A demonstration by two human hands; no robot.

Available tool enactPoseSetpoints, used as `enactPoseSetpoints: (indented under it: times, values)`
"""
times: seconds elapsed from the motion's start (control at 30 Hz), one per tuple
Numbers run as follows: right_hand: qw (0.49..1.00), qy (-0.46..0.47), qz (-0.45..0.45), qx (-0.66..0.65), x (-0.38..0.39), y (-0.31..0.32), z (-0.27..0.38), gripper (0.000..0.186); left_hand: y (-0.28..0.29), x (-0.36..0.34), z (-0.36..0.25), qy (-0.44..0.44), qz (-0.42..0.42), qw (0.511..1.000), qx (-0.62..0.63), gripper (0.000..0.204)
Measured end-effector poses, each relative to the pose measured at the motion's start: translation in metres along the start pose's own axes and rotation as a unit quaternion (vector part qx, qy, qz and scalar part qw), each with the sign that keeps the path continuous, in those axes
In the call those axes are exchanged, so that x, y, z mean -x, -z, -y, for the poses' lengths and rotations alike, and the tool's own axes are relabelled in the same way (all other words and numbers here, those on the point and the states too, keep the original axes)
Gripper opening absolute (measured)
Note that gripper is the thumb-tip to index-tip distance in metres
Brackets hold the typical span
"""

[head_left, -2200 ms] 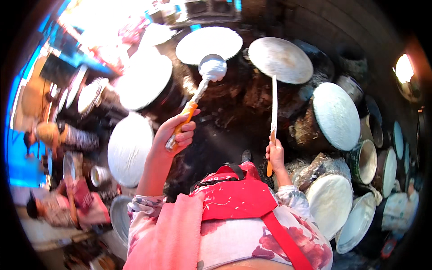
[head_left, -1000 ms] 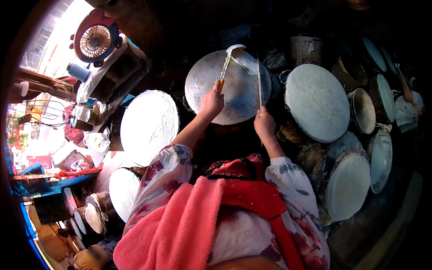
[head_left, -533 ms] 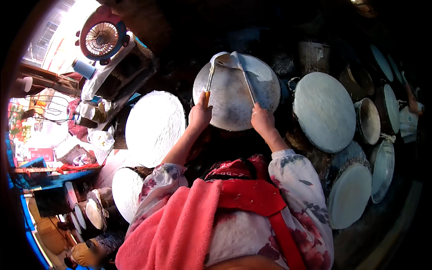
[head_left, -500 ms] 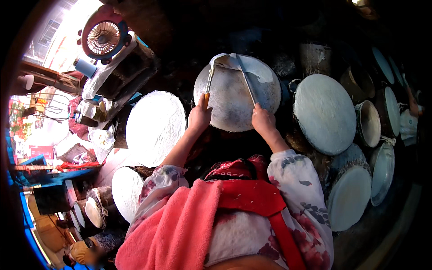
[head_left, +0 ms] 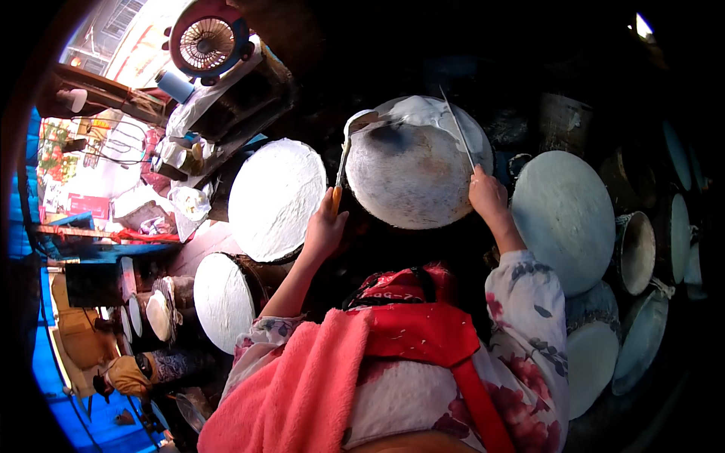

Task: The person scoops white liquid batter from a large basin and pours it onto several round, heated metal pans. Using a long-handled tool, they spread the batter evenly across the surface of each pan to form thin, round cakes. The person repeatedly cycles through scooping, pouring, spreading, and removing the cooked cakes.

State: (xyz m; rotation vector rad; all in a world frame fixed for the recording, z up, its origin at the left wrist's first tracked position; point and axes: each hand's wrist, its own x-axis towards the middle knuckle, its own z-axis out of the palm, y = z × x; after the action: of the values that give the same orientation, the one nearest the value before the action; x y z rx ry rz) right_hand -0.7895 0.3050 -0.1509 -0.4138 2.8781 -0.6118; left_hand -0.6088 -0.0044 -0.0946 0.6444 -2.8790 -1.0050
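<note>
My left hand (head_left: 325,232) is closed round the orange handle of a ladle (head_left: 342,162), whose bowl is smeared white and rests over the far left rim of a round griddle (head_left: 411,181). My right hand (head_left: 489,192) grips the near end of a long thin blade (head_left: 457,128), slanted across the griddle's right side. White batter (head_left: 423,112) lies in a patch along the griddle's far part, reaching the blade. The near part of the griddle shows bare grey metal, with a dark spot near its upper left.
White-topped round pans flank the griddle: one at left (head_left: 276,200), a smaller one nearer (head_left: 224,303), a large one at right (head_left: 564,223). A fan (head_left: 207,44) and a blue cup (head_left: 174,87) stand at far left. Another person (head_left: 140,374) is at lower left.
My hands have moved apart, the left one down and left, the right one to the right. The blade has swung to the griddle's right side, and the batter patch looks broader. The whole view has shifted.
</note>
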Motion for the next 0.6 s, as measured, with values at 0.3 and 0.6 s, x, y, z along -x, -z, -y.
enactPoseSetpoints:
  times: [0.3,0.6]
  values:
    - [0.995,0.074,0.039,0.052,-0.01,0.019,0.021,0.041,-0.002,0.04,0.024,0.056,-0.025,0.99,0.126,0.061]
    - [0.974,0.194,0.062,0.094,-0.014,0.008,0.022,0.04,0.0,0.062,0.021,0.113,-0.007,0.964,0.241,0.057]
